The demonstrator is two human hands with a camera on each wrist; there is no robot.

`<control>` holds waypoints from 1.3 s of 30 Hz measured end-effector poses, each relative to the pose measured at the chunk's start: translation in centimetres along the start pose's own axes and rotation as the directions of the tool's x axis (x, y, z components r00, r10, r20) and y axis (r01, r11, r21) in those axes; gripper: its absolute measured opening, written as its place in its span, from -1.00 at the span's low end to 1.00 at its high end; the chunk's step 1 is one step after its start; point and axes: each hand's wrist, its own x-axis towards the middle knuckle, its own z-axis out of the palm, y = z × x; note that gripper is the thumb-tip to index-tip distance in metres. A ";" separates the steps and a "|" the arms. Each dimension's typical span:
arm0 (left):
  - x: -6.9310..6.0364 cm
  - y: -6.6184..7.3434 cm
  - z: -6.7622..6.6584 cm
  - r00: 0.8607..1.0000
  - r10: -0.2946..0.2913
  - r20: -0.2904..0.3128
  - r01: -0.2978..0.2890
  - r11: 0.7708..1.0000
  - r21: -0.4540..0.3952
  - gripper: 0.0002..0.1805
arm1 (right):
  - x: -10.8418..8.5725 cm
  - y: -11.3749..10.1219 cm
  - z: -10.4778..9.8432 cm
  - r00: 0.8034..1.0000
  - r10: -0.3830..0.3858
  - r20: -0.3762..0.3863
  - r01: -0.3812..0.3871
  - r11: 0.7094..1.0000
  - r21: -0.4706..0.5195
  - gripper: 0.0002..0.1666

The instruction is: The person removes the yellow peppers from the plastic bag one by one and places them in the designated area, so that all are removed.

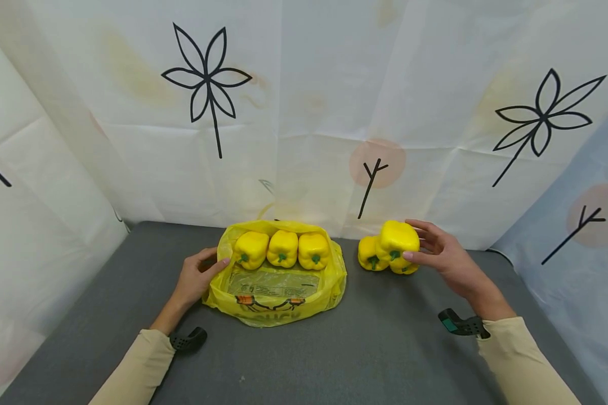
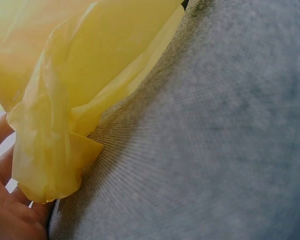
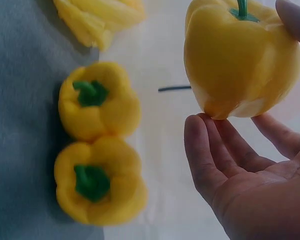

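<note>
A yellow bell pepper with a green stem is held up between the thumb and fingers of my right hand. Below it two more yellow bell peppers sit side by side on the table, apart from the held one. To the left lies a yellow plastic bag with its mouth spread open. Three yellow peppers stand in a row along its far side. My left hand grips the bag's left rim, thumb over the edge and fingers outside. Crumpled bag plastic hides part of those fingers.
The dark grey table stretches in front of the bag and peppers. A white patterned cloth hangs behind and along both sides. Each wrist carries a black band.
</note>
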 end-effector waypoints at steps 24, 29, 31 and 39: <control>0.0 -0.2 0.0 1.000 -0.001 0.003 0.000 1.000 0.008 -0.60 | -0.2 3.8 -5.5 0.996 0.044 -0.076 -0.044 0.999 0.004 -0.23; 0.1 -0.2 0.0 1.000 -0.012 0.003 0.011 1.000 0.026 -0.60 | -0.4 4.6 -6.2 0.993 0.071 -0.095 -0.071 0.997 0.004 -0.19; 0.0 -0.2 0.0 1.000 -0.015 0.001 0.015 1.000 0.028 -0.60 | -0.4 5.0 -6.5 0.992 0.072 -0.099 -0.071 0.997 0.014 -0.19; 0.0 0.0 0.0 1.000 -0.004 0.000 0.004 1.000 0.019 -0.58 | -0.6 6.1 -7.4 0.989 0.091 -0.113 -0.086 0.995 0.054 -0.17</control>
